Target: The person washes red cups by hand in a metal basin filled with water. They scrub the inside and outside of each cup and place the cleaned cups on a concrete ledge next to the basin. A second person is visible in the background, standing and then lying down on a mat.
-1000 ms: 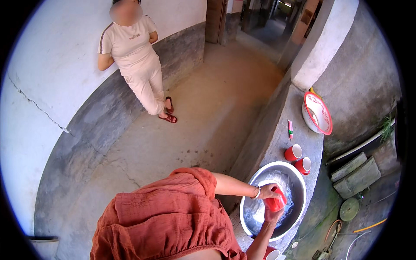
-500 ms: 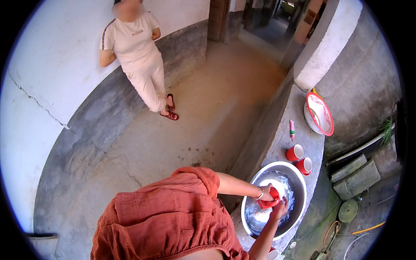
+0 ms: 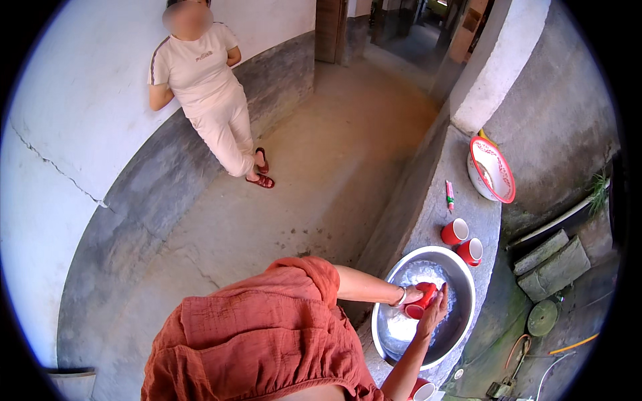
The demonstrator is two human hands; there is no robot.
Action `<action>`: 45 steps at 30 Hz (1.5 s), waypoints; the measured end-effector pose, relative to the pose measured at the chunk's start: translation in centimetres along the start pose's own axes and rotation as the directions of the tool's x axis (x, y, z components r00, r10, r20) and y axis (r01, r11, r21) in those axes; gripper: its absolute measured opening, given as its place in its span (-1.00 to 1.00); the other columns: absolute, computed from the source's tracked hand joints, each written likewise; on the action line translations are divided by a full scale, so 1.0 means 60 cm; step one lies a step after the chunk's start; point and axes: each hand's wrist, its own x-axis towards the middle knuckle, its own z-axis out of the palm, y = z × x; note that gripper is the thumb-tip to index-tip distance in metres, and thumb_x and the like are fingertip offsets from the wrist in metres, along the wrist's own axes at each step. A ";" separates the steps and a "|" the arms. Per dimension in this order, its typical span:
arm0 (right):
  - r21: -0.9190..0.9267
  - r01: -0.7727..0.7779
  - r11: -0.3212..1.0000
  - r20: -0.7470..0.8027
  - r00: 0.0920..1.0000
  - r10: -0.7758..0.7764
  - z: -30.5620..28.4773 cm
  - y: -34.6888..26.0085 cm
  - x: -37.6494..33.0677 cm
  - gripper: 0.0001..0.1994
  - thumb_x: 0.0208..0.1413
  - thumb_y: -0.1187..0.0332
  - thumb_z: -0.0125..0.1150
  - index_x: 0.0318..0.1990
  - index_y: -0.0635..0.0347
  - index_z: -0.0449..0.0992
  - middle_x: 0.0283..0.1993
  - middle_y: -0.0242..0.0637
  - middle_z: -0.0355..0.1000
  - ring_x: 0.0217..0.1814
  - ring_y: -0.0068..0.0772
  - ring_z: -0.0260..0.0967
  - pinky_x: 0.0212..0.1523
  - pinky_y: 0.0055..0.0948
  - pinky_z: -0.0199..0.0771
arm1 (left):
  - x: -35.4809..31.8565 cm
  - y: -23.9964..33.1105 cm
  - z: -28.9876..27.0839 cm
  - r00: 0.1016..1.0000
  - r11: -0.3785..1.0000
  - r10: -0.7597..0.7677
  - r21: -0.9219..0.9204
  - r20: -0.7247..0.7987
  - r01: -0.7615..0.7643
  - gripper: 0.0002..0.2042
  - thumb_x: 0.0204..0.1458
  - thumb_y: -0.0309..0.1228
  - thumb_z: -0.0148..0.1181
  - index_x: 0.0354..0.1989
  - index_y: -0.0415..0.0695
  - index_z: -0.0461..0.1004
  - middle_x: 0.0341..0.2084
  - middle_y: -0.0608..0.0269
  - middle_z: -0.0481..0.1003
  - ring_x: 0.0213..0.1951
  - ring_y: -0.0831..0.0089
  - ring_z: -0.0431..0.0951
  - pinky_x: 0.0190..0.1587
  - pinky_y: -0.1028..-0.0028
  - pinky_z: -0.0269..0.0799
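A red cup (image 3: pixel 415 311) is held over a wide metal basin (image 3: pixel 379 334) of water. My left hand (image 3: pixel 414 294), with a bracelet at the wrist, grips the cup from the left; part of its fingers is hidden. On the cup's other side is my right hand (image 3: pixel 436 311), its fingers stretched out along the cup; whether they touch it is hard to tell. Two more red cups with white insides, one (image 3: pixel 454 231) and another (image 3: pixel 470 251), stand on the ledge just beyond the basin. One further red cup (image 3: pixel 420 390) shows near my right forearm.
The concrete ledge (image 3: pixel 428 230) also bears a pink-and-green tube (image 3: pixel 450 195) and a red-rimmed patterned basin (image 3: pixel 491 170) tilted near the white pillar (image 3: pixel 498 73). A person (image 3: pixel 207 87) leans against the left wall. Beyond the ledge lie stone blocks (image 3: pixel 554 267) and a hose.
The cup has turned in my left hand, its opening no longer facing up as before. My right hand has shifted slightly up alongside it, fingers straighter.
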 end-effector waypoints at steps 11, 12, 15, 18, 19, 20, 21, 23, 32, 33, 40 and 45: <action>-0.196 0.132 0.972 0.022 0.991 -0.130 0.023 -0.037 -0.021 -0.50 0.20 0.13 -0.27 0.14 0.35 0.16 0.18 -0.02 0.12 0.22 -0.17 0.06 0.21 -0.35 -0.06 | 0.014 -0.002 -0.011 0.953 0.863 0.292 0.452 -0.079 -0.227 -0.32 -0.19 0.21 0.05 -0.10 -0.18 0.34 -0.28 0.15 0.45 -0.27 0.40 0.48 -0.33 0.40 0.43; -0.241 0.237 0.941 0.034 0.971 -0.236 0.002 -0.022 -0.003 -0.49 0.20 0.12 -0.28 0.12 0.38 0.17 0.13 0.02 0.19 0.17 -0.17 0.13 0.17 -0.36 0.02 | 0.016 -0.006 -0.009 0.930 0.743 0.366 0.615 -0.041 -0.265 -0.42 -0.12 0.14 0.04 -0.11 -0.13 0.39 -0.28 0.16 0.46 -0.19 0.43 0.46 -0.22 0.44 0.39; -0.201 0.146 0.969 0.146 0.982 -0.118 -0.055 0.018 0.013 -0.50 0.18 0.11 -0.26 0.05 0.42 0.24 0.02 0.05 0.26 0.08 -0.15 0.20 0.13 -0.34 0.07 | -0.080 0.058 0.037 0.969 0.742 0.232 0.629 0.083 -0.232 -0.47 -0.06 0.00 0.03 -0.08 -0.22 0.31 -0.26 0.17 0.46 -0.17 0.38 0.45 -0.19 0.43 0.36; -0.692 -0.038 0.721 -0.192 0.972 -0.133 -0.099 0.120 0.023 -0.59 0.07 0.23 -0.07 -0.05 0.44 0.32 -0.06 0.11 0.30 -0.01 0.03 0.23 0.04 -0.21 0.17 | -0.040 0.047 0.020 0.978 0.797 0.134 0.604 -0.159 -0.011 -0.17 -0.28 0.21 0.15 0.01 -0.24 0.12 -0.27 0.04 0.41 -0.28 0.28 0.49 -0.36 0.36 0.46; -0.853 0.014 0.522 -0.119 0.968 -0.220 -0.094 0.126 0.023 -0.59 -0.02 0.25 0.05 -0.11 0.45 0.34 -0.14 0.19 0.30 -0.07 0.14 0.22 -0.01 -0.14 0.19 | 0.037 -0.009 -0.018 0.917 0.800 0.325 0.584 -0.231 -0.137 -0.19 -0.22 0.18 0.11 0.03 -0.26 0.08 -0.23 -0.01 0.38 -0.22 0.25 0.47 -0.35 0.32 0.46; -0.910 -0.058 0.411 -0.149 0.970 -0.192 -0.153 0.218 0.029 -0.62 -0.02 0.27 0.07 -0.12 0.43 0.36 -0.19 0.07 0.34 -0.13 -0.04 0.30 -0.08 -0.22 0.27 | 0.052 -0.021 -0.010 0.911 0.797 0.316 0.594 -0.263 -0.105 -0.20 -0.22 0.18 0.10 0.03 -0.27 0.08 -0.23 -0.01 0.38 -0.21 0.24 0.47 -0.34 0.32 0.45; -0.549 -0.045 0.835 -0.186 0.980 -0.070 -0.133 0.214 0.028 -0.64 0.01 0.27 0.06 -0.13 0.41 0.36 -0.20 -0.02 0.36 -0.17 -0.16 0.31 -0.12 -0.29 0.30 | 0.052 -0.014 -0.020 0.898 0.799 0.315 0.596 -0.307 -0.076 -0.20 -0.21 0.17 0.10 0.02 -0.27 0.08 -0.22 -0.01 0.38 -0.21 0.24 0.47 -0.32 0.33 0.44; 0.044 0.013 0.999 -0.149 0.989 -0.006 -0.073 0.159 0.005 -0.66 0.07 0.28 0.02 -0.11 0.39 0.36 -0.18 -0.16 0.37 -0.21 -0.36 0.32 -0.17 -0.41 0.33 | 0.043 -0.006 -0.023 0.895 0.798 0.320 0.598 -0.311 -0.078 -0.21 -0.19 0.16 0.09 0.02 -0.28 0.08 -0.21 -0.02 0.37 -0.20 0.23 0.46 -0.29 0.33 0.43; -0.228 0.146 0.963 -0.049 0.986 -0.161 0.021 -0.014 -0.011 -0.51 0.21 0.11 -0.28 0.13 0.31 0.20 0.16 -0.08 0.16 0.20 -0.20 0.09 0.18 -0.34 0.02 | 0.049 -0.016 -0.024 0.889 0.689 0.418 0.703 -0.187 -0.176 -0.26 -0.13 0.12 0.03 -0.01 -0.32 0.08 -0.16 -0.05 0.34 -0.16 0.19 0.44 -0.15 0.36 0.37; -0.186 0.085 0.979 -0.059 0.993 -0.098 0.020 -0.033 -0.009 -0.53 0.21 0.15 -0.29 0.14 0.34 0.18 0.18 -0.04 0.13 0.20 -0.20 0.09 0.18 -0.35 0.02 | 0.059 -0.021 -0.032 0.894 0.676 0.425 0.707 -0.144 -0.208 -0.29 -0.12 0.09 0.07 -0.03 -0.32 0.10 -0.15 -0.03 0.34 -0.12 0.22 0.41 -0.12 0.36 0.35; 0.749 -0.265 0.608 0.179 0.963 0.200 0.004 0.053 -0.028 -0.34 0.05 -0.18 -0.22 0.10 0.22 0.15 0.05 -0.11 0.23 0.05 -0.11 0.23 -0.01 -0.18 0.31 | 0.011 0.009 -0.002 0.896 0.709 0.438 0.587 0.069 -0.391 -0.52 -0.06 -0.28 0.05 0.04 -0.08 0.09 -0.17 0.02 0.34 -0.07 0.21 0.35 -0.10 0.28 0.34; 0.484 -0.329 0.811 0.029 0.932 0.361 -0.047 0.049 -0.029 -0.43 0.09 -0.10 -0.19 -0.03 0.28 0.24 -0.11 -0.13 0.31 -0.13 -0.23 0.33 -0.14 -0.31 0.38 | -0.036 0.057 0.010 0.992 0.960 -0.005 0.279 0.125 -0.030 -0.51 -0.19 -0.38 -0.04 0.04 -0.01 0.23 -0.08 -0.01 0.24 -0.09 0.04 0.34 -0.17 0.04 0.36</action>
